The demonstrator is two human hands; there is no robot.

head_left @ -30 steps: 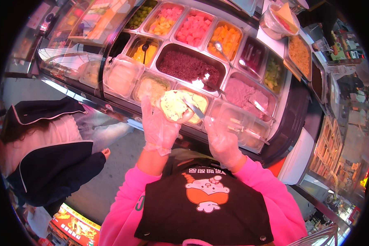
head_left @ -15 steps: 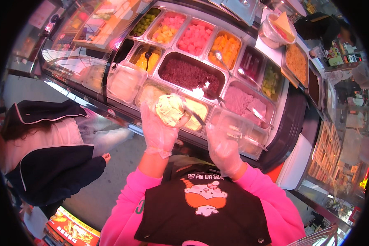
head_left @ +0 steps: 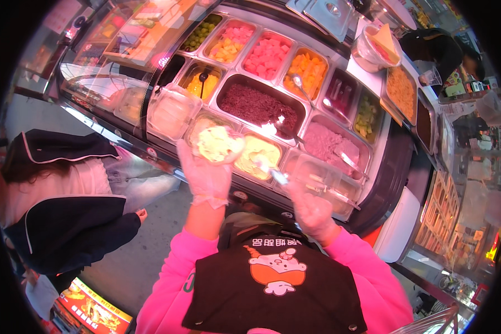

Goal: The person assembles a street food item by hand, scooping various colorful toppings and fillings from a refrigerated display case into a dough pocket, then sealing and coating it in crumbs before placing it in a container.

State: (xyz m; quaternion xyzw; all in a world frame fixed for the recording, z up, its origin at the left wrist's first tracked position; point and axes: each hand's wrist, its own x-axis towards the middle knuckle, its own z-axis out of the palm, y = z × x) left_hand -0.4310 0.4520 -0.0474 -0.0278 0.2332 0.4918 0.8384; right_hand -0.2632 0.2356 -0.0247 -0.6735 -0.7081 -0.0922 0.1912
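Observation:
My left hand (head_left: 205, 177), in a clear plastic glove, holds up a small bowl (head_left: 217, 146) heaped with pale yellow-green filling, over the near row of a metal topping counter (head_left: 387, 167). My right hand (head_left: 310, 207), also gloved, grips a metal spoon (head_left: 277, 177) whose tip points toward the pan of pale yellow paste (head_left: 257, 156). Beyond it lie a pan of dark red beans (head_left: 255, 103) and a pan of pink paste (head_left: 328, 143). I wear pink sleeves and a black apron with a cartoon print.
Farther pans hold green, yellow, red and orange fruit cubes (head_left: 267, 54). A clear lid (head_left: 323, 179) covers the near right pan. A person in a black and white jacket (head_left: 61, 211) stands at my left. Another person (head_left: 445, 53) works at the far right.
My left hand has raised the bowl slightly leftward. My right hand has drawn the spoon back from the bowl toward me and to the right.

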